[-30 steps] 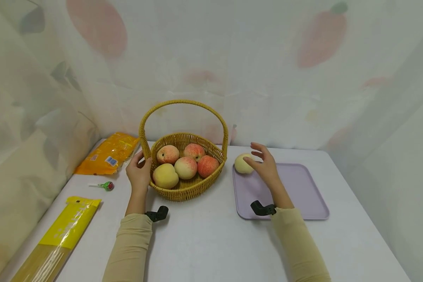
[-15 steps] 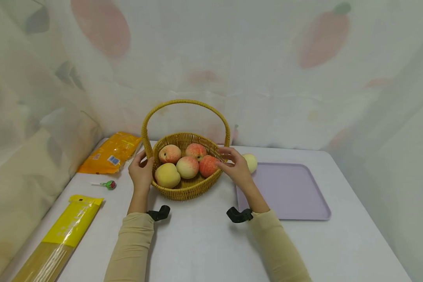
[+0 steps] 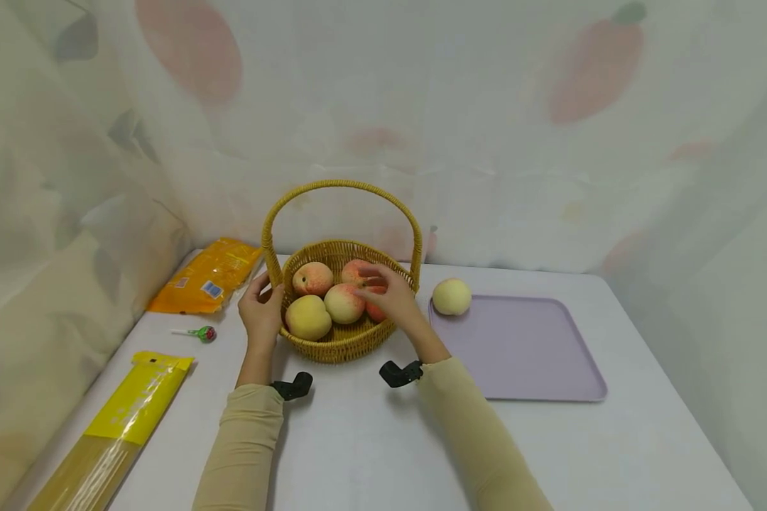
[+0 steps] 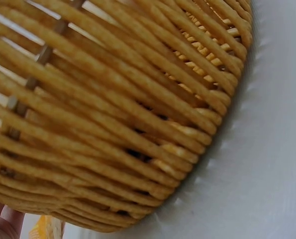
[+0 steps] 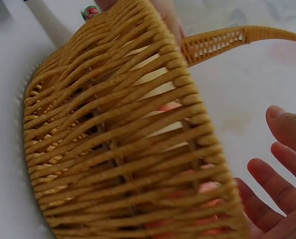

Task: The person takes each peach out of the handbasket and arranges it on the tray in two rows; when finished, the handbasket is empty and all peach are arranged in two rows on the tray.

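A woven basket with a tall arched handle holds several peaches, among them a yellow one at the front left and a pale pink one in the middle. My left hand grips the basket's left rim by the foot of the handle. Above the right part of the basket is my right hand, fingers spread and holding nothing; it partly hides the red peaches behind it. In the right wrist view its fingers stretch past the basket rim. One pale peach sits at the far left corner of the lilac tray.
To the left lie an orange packet, a lollipop and a yellow-topped pack of noodles. A printed curtain hangs behind the white table.
My right hand has moved left, from the pale peach at the tray to above the basket. That peach has stayed at the tray's corner. My left hand keeps its grip on the basket.
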### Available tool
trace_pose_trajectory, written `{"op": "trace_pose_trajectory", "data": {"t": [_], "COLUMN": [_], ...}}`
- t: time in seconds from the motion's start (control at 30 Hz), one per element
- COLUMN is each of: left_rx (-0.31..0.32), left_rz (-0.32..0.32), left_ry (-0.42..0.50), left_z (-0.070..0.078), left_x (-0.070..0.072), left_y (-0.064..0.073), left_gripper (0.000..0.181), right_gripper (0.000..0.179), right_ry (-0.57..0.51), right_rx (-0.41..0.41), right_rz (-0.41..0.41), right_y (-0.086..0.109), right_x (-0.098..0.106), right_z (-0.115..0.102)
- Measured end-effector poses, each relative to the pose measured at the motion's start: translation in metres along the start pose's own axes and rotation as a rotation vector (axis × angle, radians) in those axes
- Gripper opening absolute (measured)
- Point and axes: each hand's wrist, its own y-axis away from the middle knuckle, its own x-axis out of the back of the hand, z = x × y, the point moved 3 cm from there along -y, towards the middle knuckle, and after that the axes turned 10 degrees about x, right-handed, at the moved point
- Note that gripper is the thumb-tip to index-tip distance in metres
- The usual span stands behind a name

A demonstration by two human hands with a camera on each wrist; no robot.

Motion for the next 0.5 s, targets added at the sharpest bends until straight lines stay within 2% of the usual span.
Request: {"op": "trace_pose_trajectory", "data": {"t": [0.13, 0.27, 0.37, 0.5], "left_rx": [-0.001, 0.01, 0.03, 0.029], "left_rz": [0.001, 0.0, -0.004, -0.007], "left_ry": [0.009, 0.01, 0.01, 0.014], "left_z": [0.0, 0.0, 0.001, 0.002], "left_x": [0.001, 0.002, 0.002, 0.001], "left_y": [0.002, 0.002, 0.003, 0.003], "left_gripper": [0.033, 0.034, 0.034, 0.035], "right_gripper": [0.047, 0.047, 0.048, 0.052], "right_ry": [0.017, 0.097, 0.189, 0.314], "right_rx": [-0.041, -0.06, -0.048, 0.007], "right_rz": [-0.026, -0.068, -0.129, -0.231], "right_y": [-0.006, -0.01, -0.012, -0.015], "right_x": [-0.009, -0.016, -0.02, -0.025], "right_z": [0.007, 0.008, 0.008, 0.006]}}
